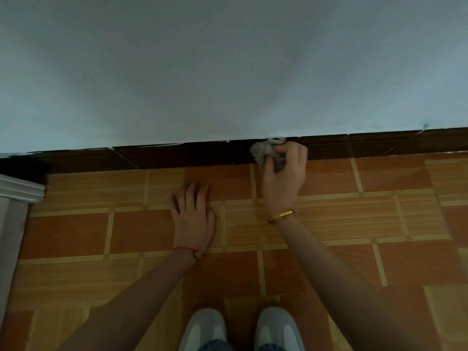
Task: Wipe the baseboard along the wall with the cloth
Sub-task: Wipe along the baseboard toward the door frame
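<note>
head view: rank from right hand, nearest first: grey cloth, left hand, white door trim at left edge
1. Crumpled grey cloth: gripped by the right hand, against the dark baseboard.
2. Left hand: flat on the floor, to its left.
3. White moulded door trim: far left edge.

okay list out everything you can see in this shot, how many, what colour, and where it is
cloth: one, grey, bunched against the baseboard, centre right
baseboard: one strip, dark brown, along the foot of the wall
wall: one, pale blue-grey, upper half
floor: tiled, orange and tan wood pattern, lower half
moulding: one piece, white, left edge
shoes: two, grey and white, bottom centre
bracelet: one, gold, right wrist
string band: one, red, left wrist
left hand: flat on the floor, fingers spread
right hand: grip around the cloth at the baseboard
</note>
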Demonstrator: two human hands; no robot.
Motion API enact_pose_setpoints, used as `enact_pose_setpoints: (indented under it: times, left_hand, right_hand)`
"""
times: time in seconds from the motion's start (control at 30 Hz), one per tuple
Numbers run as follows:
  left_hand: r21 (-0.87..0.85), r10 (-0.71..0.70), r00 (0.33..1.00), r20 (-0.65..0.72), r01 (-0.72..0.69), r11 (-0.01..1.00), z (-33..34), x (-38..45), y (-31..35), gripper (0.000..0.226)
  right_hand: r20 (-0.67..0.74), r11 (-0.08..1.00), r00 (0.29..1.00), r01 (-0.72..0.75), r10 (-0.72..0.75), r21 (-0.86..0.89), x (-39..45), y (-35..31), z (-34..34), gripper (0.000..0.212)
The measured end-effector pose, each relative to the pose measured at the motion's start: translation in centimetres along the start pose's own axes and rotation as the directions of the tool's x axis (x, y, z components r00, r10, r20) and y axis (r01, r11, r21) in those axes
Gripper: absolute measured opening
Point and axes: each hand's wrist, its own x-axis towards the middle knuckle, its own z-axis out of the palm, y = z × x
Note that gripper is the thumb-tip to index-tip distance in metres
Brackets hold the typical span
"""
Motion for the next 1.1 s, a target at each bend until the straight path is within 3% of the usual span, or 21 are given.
enact_pose_setpoints:
  times: [0.1, 0.27, 0.4, 0.53, 0.63, 0.77, 0.83, 0.93, 1.1]
  left_hand:
    - [0.007, 0.0, 1.0, -0.03, 0.0, 1.0, 0.6, -0.1, 0.0, 0.053]
    - [0.009, 0.002, 0.999, -0.04, -0.002, 1.0, 0.8, -0.3, 0.0, 0.053]
    - [0.009, -0.005, 0.999, -0.051, 0.005, 1.0, 0.9, -0.3, 0.1, 0.053]
    - [-0.005, 0.012, 0.998, -0.064, -0.012, 1.0, 0.8, -0.2, -0.1, 0.053]
    - [-0.018, 0.017, 0.997, -0.071, -0.018, 1.0, 0.8, -0.3, -0.2, 0.053]
    - [-0.018, 0.013, 0.997, -0.07, -0.015, 1.0, 0.9, -0.3, -0.3, 0.054]
    - [-0.007, 0.012, 0.997, -0.071, -0.013, 1.0, 0.9, -0.3, -0.2, 0.054]
    - [-0.006, 0.008, 0.997, -0.075, -0.009, 1.0, 0.9, -0.3, -0.1, 0.054]
    - [0.006, 0.022, 0.996, -0.082, -0.022, 1.0, 1.0, -0.3, -0.3, 0.054]
  right_hand:
    - [-0.14, 0.992, 0.985, -0.113, 0.105, -0.051, 1.0, 1.9, -1.8, 0.019]
    - [-0.114, 0.991, 0.988, -0.11, 0.101, -0.071, 0.7, 2.4, -1.4, 0.019]
    - [0.074, 0.997, 0.997, -0.005, 0.011, -0.079, -1.1, 1.3, 1.1, 0.019]
    - [0.286, 0.993, 0.956, 0.091, -0.066, -0.075, -3.1, 0.3, 4.1, 0.021]
    - [0.244, 0.992, 0.97, 0.032, -0.002, -0.121, -2.7, 1.6, 3.3, 0.022]
    - [0.069, 0.963, 0.988, -0.12, 0.14, -0.241, -0.7, 4.5, -0.1, 0.023]
    - [0.077, 0.958, 0.985, -0.128, 0.152, -0.255, -0.7, 4.6, -0.3, 0.022]
    - [0.183, 0.976, 0.978, -0.056, 0.096, -0.211, -2.0, 3.2, 1.7, 0.025]
    - [0.409, 0.985, 0.91, 0.128, -0.071, -0.114, -4.4, 0.0, 6.0, 0.028]
